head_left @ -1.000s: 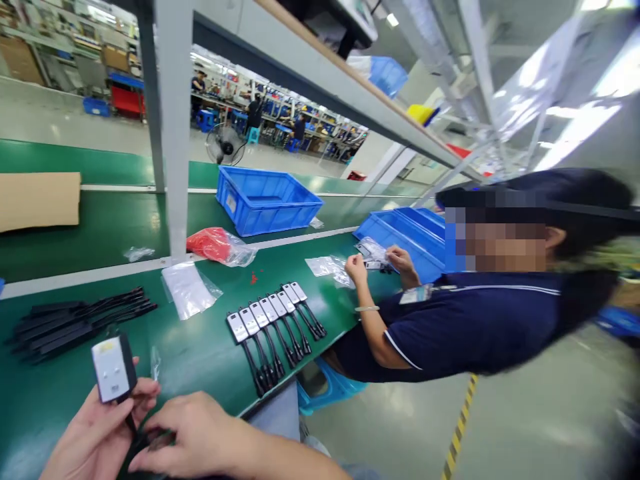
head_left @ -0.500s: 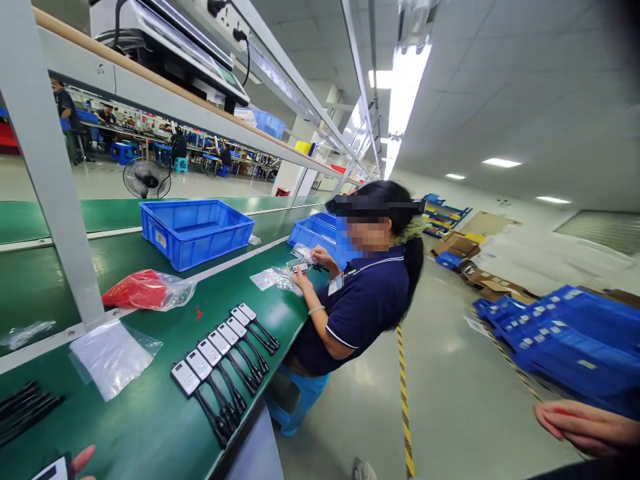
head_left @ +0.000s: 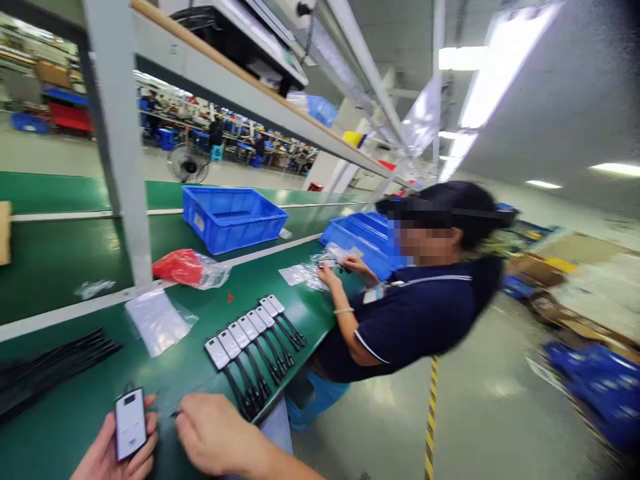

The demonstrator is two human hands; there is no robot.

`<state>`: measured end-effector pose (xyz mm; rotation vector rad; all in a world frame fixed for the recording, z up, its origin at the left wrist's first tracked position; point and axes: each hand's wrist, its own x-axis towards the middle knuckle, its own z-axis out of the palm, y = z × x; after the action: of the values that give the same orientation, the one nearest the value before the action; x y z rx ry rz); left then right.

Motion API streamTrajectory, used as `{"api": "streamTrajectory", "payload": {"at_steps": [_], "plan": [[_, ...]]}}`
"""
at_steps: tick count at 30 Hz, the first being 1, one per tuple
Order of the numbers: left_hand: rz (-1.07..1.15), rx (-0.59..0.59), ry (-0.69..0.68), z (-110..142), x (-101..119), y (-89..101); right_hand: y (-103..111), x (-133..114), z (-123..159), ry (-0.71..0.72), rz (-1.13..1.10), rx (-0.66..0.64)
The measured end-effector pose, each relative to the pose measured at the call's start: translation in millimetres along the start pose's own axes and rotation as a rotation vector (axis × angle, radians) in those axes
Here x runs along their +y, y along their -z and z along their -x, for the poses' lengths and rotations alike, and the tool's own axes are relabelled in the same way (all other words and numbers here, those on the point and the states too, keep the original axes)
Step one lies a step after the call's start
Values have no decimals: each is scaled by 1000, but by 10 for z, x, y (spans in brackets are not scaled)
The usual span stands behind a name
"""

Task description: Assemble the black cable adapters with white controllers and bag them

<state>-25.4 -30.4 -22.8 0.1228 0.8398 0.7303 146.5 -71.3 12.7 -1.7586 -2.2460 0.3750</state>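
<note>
My left hand (head_left: pixel 113 450) holds a small black adapter with a white face (head_left: pixel 131 423) at the bottom left, above the green bench (head_left: pixel 75 400). My right hand (head_left: pixel 217 433) hovers close beside it with fingers curled in a pinch; what they hold is hidden. Just beyond my right hand lies a row of several like adapters with black cables (head_left: pixel 253 347). A bundle of black cables (head_left: pixel 45 370) lies to the far left. A clear plastic bag (head_left: pixel 157 320) rests behind them.
A co-worker in a dark shirt (head_left: pixel 415 313) sits to the right, handling small bags (head_left: pixel 305 273). Blue bins (head_left: pixel 230 217) stand on the conveyor, with a red bagged item (head_left: pixel 183 267) near a grey post (head_left: pixel 123 153). Boxes and blue crates (head_left: pixel 600 393) line the floor at right.
The view swung back left and down from the aisle. Both my hands are again over the bench; the right hand has returned from the far right to beside the adapter.
</note>
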Motion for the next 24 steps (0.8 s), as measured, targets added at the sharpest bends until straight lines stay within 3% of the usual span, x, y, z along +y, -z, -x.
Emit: {"api": "streamTrajectory", "payload": {"at_steps": [3, 5, 12, 24], "plan": [[12, -136, -62, 90, -82, -52, -45, -32, -34, -64, -1, 129], [6, -165, -100, 102, -115, -57, -103, -64, -89, -63, -14, 182], [-47, -125, -189, 121, -189, 13, -319, -203, -273, 20, 7, 238], [-34, -87, -198, 142, -249, 19, -375, -253, -381, -25, 83, 237]]}}
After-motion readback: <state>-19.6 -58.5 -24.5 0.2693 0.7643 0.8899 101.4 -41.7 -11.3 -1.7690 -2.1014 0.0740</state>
